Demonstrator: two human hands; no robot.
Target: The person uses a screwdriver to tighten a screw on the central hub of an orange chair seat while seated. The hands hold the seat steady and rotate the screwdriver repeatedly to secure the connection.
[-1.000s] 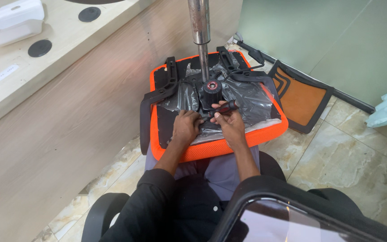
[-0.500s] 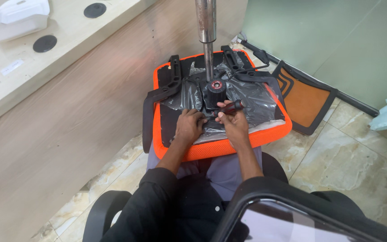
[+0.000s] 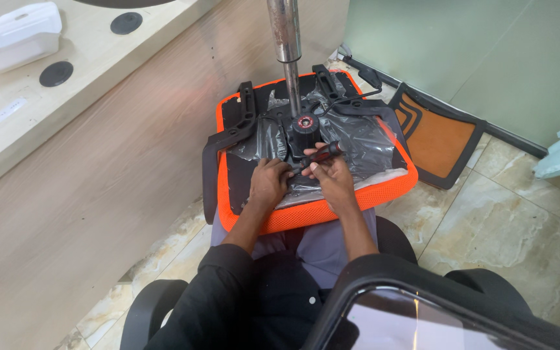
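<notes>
The right hand [image 3: 332, 176] gripped the screwdriver [image 3: 315, 155]; left hand [image 3: 268, 181] fingers pressed flat, steadying the seat [image 3: 306, 214] beneath; keeping it so seemed wise.

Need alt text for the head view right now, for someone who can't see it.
Seen from above, a seated person's right hand holds a screwdriver and the left hand rests on the plastic-wrapped underside of an upturned orange chair seat on their lap, its metal gas-lift column pointing up.

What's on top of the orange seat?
On the upturned orange seat lie crinkled plastic wrap, a black mechanism with a metal post, and both hands; the right hand grips a screwdriver. The seat's underside beneath them is hidden.
</notes>
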